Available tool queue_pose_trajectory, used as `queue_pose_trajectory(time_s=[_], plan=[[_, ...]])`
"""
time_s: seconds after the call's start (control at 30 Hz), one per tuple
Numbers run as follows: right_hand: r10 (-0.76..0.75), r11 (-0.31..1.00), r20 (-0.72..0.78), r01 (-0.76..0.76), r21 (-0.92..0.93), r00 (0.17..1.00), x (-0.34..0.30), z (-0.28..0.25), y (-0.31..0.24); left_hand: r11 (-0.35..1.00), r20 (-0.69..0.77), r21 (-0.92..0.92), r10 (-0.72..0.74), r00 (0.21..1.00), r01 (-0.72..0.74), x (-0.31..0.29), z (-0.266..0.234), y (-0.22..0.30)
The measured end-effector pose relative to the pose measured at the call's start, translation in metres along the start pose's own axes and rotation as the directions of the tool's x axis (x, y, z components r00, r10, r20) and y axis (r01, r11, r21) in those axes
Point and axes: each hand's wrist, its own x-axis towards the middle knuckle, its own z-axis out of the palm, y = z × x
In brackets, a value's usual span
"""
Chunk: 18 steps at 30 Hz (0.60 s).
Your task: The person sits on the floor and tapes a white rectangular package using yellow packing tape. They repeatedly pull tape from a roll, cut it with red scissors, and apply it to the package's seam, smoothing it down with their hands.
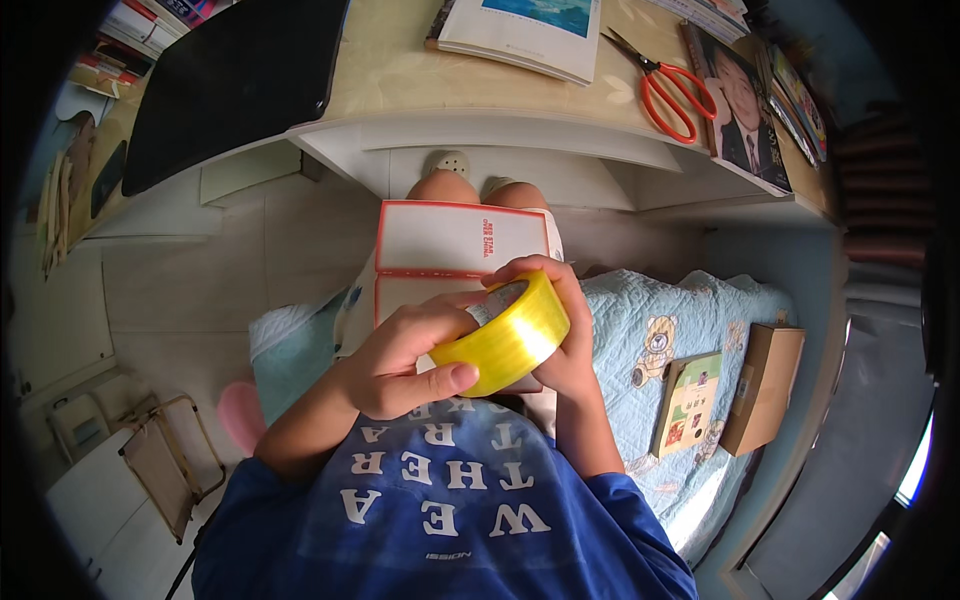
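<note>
A roll of yellow packing tape [515,345] is held between my two hands, above my lap. My left hand [405,360] grips its left side, with the thumb on the outer face and the fingers reaching toward the core. Around the far right side of the roll curl the fingers of my right hand [570,335]; part of that hand is hidden behind the tape. Beneath the hands, a white book with red edges [430,237] lies opened out, cover up, across my thighs. My hands and the tape cover its near part.
On the desk [390,60] ahead lie red-handled scissors [675,95], a white book [525,45], a magazine with a portrait cover [740,110] and a large black flat object [240,80]. At right, a bed with a blue quilt [620,310] bears a booklet [688,400] and a cardboard box [765,390].
</note>
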Motion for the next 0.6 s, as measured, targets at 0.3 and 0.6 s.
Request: queue_pose_trajectory(time_s=[0.3, 0.6], plan=[[-0.020, 1.000, -0.052, 0.021, 0.024, 0.998, -0.007, -0.030, -0.025, 0.877, -0.091, 0.450, 0.234, 0.968, -0.169, 0.014, 0.011, 0.009], [-0.231, 0.864, -0.102, 0.156, -0.480, 0.967, -0.006, 0.004, -0.055, 0.683, -0.108, 0.704, 0.373, 0.922, -0.194, 0.016, 0.017, 0.015]])
